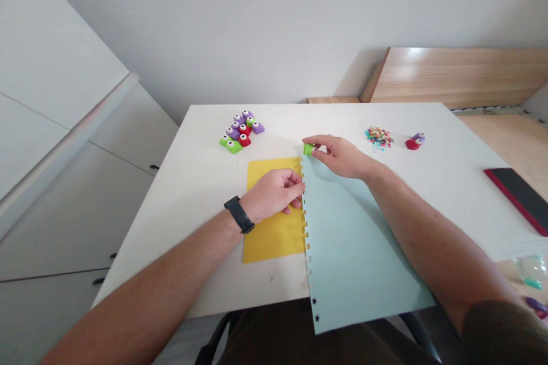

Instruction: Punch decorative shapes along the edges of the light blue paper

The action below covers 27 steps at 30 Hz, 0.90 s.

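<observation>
A large light blue sheet of paper point(355, 239) lies on the table and hangs over its front edge. Small cutouts run down its left edge; the lowest are star-shaped. With thumb and fingers closed, my left hand point(278, 191) grips that edge, above a yellow sheet point(274, 239) partly under the blue one. At the paper's top left corner, my right hand point(336, 154) holds a small green craft punch point(308, 149) between thumb and fingers. Whether the paper sits inside its slot is hidden.
Several purple, green and red craft punches point(243, 129) cluster at the back left. A pile of colourful confetti point(379, 137) lies at the back right, beside red and purple punches point(414, 141). A dark, red-edged flat object point(518, 197) rests on the right.
</observation>
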Tool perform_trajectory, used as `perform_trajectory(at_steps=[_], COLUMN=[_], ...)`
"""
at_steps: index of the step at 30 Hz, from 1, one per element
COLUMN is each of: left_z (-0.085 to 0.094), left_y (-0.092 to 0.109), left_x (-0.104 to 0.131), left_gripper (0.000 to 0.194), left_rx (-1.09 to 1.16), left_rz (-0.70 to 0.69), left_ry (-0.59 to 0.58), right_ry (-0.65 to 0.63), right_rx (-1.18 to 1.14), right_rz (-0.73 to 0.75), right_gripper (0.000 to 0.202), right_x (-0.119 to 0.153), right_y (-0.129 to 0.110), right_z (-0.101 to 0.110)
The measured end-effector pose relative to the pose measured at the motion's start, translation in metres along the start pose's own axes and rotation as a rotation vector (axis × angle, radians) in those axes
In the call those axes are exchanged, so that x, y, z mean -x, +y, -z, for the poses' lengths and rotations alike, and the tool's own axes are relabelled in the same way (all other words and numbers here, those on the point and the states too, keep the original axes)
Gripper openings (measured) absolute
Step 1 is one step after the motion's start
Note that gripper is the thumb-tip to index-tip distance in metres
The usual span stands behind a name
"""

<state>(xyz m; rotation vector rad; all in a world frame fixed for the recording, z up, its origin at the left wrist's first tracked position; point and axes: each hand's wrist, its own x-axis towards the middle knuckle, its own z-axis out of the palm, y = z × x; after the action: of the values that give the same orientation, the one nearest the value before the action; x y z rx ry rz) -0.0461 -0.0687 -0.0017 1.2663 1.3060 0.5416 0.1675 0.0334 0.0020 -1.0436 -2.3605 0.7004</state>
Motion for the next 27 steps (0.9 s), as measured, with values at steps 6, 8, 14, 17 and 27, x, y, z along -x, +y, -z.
perform_trajectory(at_steps=[6, 8, 14, 17, 27], left_z=[-0.0014, -0.0014, -0.0005, -0.0011, -0.0004], left_y=[0.0014, 0.0014, -0.0005, -0.0003, 0.0], left_x=[0.001, 0.0012, 0.0, -0.0003, 0.001], left_gripper=[0.015, 0.015, 0.015, 0.015, 0.016], left_rx=[0.007, 0.005, -0.003, -0.002, -0.002], left_rz=[0.01, 0.007, -0.005, 0.0, 0.0], left_ry=[0.007, 0.011, 0.006, 0.011, 0.007], right_ry=[-0.004, -0.008, 0.003, 0.009, 0.034], right_rx=[-0.029, -0.023, 0.006, 0.005, -0.029], right_rz=[0.003, 0.0, -0.002, -0.006, -0.007], right_gripper=[0.041, 0.041, 0.041, 0.04, 0.041], right_x=[0.0015, 0.0017, 0.0017, 0.0021, 0.0028], right_y=[-0.0023, -0.0031, -0.0055, -0.007, -0.0072], right_z=[-0.0002, -0.0008, -0.0015, -0.0013, -0.0031])
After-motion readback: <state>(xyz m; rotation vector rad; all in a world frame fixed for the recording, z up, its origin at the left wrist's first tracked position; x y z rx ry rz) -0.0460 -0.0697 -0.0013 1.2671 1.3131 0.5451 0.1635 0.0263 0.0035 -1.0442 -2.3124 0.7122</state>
